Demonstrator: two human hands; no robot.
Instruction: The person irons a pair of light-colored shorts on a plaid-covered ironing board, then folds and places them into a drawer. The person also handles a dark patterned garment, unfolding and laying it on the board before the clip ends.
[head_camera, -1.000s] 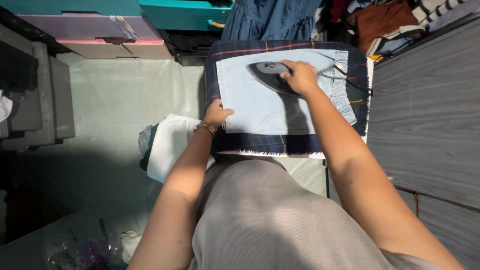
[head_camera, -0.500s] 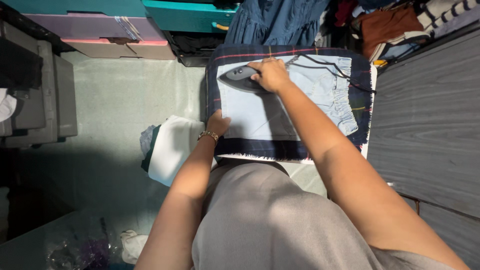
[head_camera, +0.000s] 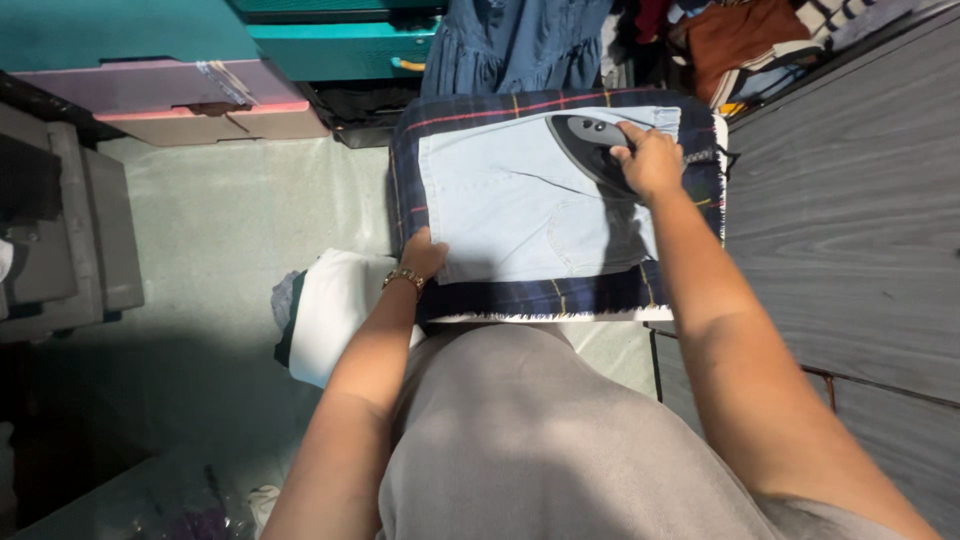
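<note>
One dark grey clothes iron (head_camera: 590, 140) sits on the far right part of a pale blue denim garment (head_camera: 510, 205), and the right hand (head_camera: 650, 160) is wrapped over its rear end, fingers (head_camera: 628, 152) closed around the handle. The iron's long axis runs roughly left to right across the cloth, its pointed nose aimed toward the person's left and slightly away, so the untouched stretch of denim lies to the left of the gripping hand. The right hand is the one on the iron; the left hand (head_camera: 425, 252) is well apart from it, at the near left corner of the garment, pressing the hem down with its fingers flat. Whether those fingers pinch the cloth or only press on it cannot be told.

One denim garment lies spread on one dark plaid blanket (head_camera: 560, 295) with red and yellow lines, which pads the ironing surface. One black cord (head_camera: 708, 155) trails off the iron's rear toward the right edge. One gold wristwatch (head_camera: 405, 280) is on the left wrist. One folded white cloth with a green edge (head_camera: 335, 305) lies just left of the blanket, lower down. A grey wood-grain panel (head_camera: 850, 220) runs along the right, and a teal drawer unit (head_camera: 340, 45) stands beyond the blanket.
</note>
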